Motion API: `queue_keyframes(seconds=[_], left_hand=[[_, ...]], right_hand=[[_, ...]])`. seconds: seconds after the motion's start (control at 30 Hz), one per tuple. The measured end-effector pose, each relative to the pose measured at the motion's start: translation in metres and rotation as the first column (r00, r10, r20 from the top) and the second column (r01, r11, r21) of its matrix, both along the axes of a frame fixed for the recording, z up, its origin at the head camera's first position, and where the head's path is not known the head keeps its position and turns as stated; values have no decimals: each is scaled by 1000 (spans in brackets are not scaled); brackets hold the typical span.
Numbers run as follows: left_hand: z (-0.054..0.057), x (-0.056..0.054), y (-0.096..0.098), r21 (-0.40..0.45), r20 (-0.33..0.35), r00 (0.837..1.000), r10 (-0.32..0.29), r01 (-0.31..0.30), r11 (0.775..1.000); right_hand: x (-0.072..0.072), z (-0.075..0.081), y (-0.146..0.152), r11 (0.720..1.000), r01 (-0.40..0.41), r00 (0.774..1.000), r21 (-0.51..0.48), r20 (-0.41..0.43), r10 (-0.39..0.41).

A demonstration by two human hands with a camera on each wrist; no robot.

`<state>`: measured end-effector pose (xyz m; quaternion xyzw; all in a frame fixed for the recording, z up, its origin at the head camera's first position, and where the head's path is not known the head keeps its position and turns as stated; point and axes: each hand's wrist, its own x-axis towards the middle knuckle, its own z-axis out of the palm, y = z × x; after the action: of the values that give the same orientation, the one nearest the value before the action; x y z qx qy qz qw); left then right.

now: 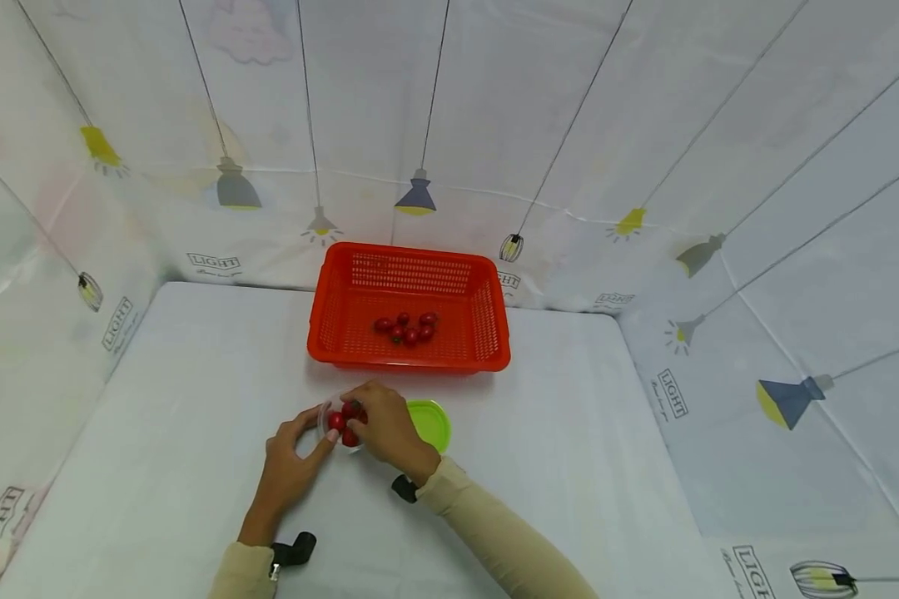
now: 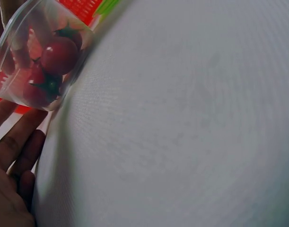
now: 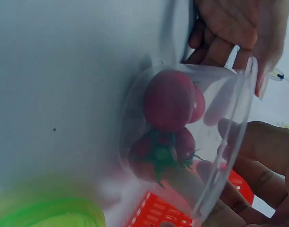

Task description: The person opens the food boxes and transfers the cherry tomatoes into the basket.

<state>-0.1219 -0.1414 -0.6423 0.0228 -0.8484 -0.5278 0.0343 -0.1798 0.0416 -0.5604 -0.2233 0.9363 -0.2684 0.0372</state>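
A clear plastic tub (image 1: 325, 423) holds several cherry tomatoes (image 1: 335, 421) with green stalks. My left hand (image 1: 288, 467) grips its left side, the thumb at the near rim. In the left wrist view, fingertips touch the tub's wall (image 2: 64, 97). From the right, my right hand (image 1: 391, 428) reaches over the rim, fingers and thumb inside. The right wrist view shows this thumb (image 3: 250, 135) apart from the tomatoes (image 3: 169, 100), and a finger beside the lower ones. Partly behind the right hand lies a green lid (image 1: 430, 423).
Beyond the hands stands a red plastic basket (image 1: 408, 366) with several cherry tomatoes (image 1: 410, 335) in it. It sits by the back wall of printed cloth (image 1: 374, 125). A white cloth covers the table (image 1: 569, 441).
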Motion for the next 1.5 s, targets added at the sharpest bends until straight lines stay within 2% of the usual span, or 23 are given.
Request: queue_keyframes(seconds=[0.27,0.5,0.63,0.83,1.03,1.17,1.33,1.5], left_hand=[[0,0,1,-2,-12,1000,-2,2,1000],[-1,-1,-2,2,-37,999,-2,2,1000],[-1,-1,-2,9,-47,999,-3,3,1000],[0,0,-1,1,-41,999,-1,1,1000],[0,-1,-1,-5,-34,999,-1,0,1000],[1,0,-2,-6,-19,1000,0,0,1000],[1,-1,0,-7,-13,1000,1,-1,1000],[1,-1,0,-8,-8,1000,-1,1,1000]], right_hand=[[2,-7,-7,1000,9,1000,3,20,-9],[1,-8,-6,992,25,995,-124,101,-13],[0,-7,-5,990,8,992,-143,123,10],[-2,-7,-5,997,-48,993,-64,104,54],[-3,-8,-6,994,-103,994,-21,41,104],[-4,-8,-5,992,-122,992,-15,28,123],[-5,-12,-4,994,-109,993,-28,37,110],[-5,-16,-2,990,-120,993,-77,-2,120]])
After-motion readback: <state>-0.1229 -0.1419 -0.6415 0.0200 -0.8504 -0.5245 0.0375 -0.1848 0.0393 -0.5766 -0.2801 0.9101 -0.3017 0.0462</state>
